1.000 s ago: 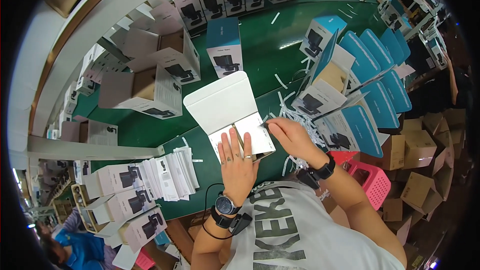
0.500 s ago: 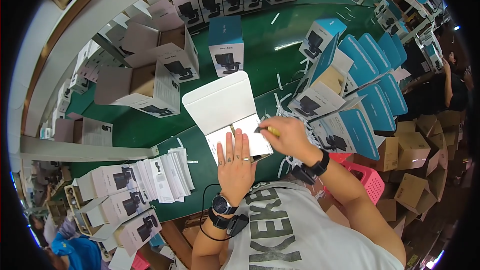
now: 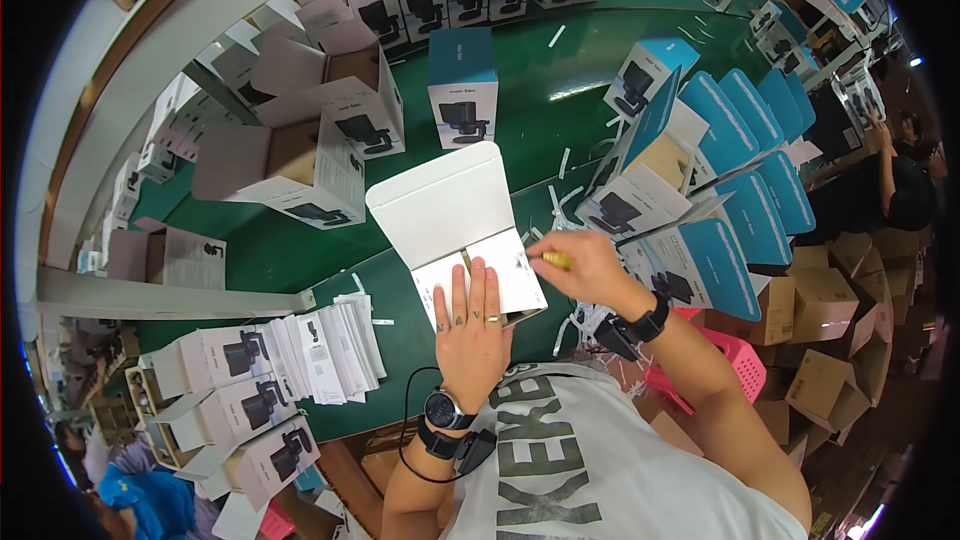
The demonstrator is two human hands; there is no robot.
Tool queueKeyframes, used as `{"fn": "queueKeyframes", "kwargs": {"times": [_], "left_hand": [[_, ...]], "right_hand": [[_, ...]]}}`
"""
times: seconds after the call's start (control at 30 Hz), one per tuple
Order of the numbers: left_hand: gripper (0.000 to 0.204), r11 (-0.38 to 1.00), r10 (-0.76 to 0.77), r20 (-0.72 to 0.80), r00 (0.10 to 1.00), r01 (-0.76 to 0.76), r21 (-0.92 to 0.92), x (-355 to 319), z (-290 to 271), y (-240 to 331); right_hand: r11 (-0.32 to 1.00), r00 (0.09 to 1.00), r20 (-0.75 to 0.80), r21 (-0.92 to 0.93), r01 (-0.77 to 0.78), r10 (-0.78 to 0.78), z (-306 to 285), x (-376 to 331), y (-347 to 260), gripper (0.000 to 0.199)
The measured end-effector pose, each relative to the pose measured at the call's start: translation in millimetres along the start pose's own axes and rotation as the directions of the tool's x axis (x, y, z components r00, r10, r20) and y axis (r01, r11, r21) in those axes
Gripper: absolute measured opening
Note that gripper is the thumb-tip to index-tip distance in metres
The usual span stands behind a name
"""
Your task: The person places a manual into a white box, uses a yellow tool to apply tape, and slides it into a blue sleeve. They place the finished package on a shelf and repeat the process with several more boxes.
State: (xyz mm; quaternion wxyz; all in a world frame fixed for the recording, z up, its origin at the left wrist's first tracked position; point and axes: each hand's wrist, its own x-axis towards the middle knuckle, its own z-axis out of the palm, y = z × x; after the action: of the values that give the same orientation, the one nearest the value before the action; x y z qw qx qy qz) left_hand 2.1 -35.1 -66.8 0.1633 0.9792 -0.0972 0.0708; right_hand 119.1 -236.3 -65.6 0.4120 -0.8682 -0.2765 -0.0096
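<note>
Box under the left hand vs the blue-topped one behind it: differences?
The open white box has its flap up; the blue-topped box is shut.
The open white box shows a plain white flap; the blue-topped box faces us with a dark device picture.
The left hand rests on the open white box; neither hand touches the blue-topped box.

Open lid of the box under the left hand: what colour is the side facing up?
White; the lid shows best in the head view.
</note>
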Motion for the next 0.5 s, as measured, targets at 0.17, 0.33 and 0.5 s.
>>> {"fn": "queueKeyframes", "kwargs": {"times": [0.17, 0.33, 0.5], "left_hand": [[0.096, 1.0, 0.01, 0.007, 1.0, -0.01, 0.0, -1, -1, -2], [0.09, 1.0, 0.017, -0.024, 1.0, -0.018, -0.022, -3, -2, -3], [0.082, 0.998, 0.044, -0.072, 0.996, -0.046, -0.029, -7, 3, -9]], "right_hand": [[0.99, 0.982, 0.132, -0.035, -0.135, 0.138, 0, 4, -26, 0.026], [0.933, 0.954, 0.08, 0.202, -0.298, 0.288, -2, -7, 16, 0.041], [0.932, 0.979, -0.014, -0.302, -0.198, 0.203, -34, -12, 27, 0.043]]}}
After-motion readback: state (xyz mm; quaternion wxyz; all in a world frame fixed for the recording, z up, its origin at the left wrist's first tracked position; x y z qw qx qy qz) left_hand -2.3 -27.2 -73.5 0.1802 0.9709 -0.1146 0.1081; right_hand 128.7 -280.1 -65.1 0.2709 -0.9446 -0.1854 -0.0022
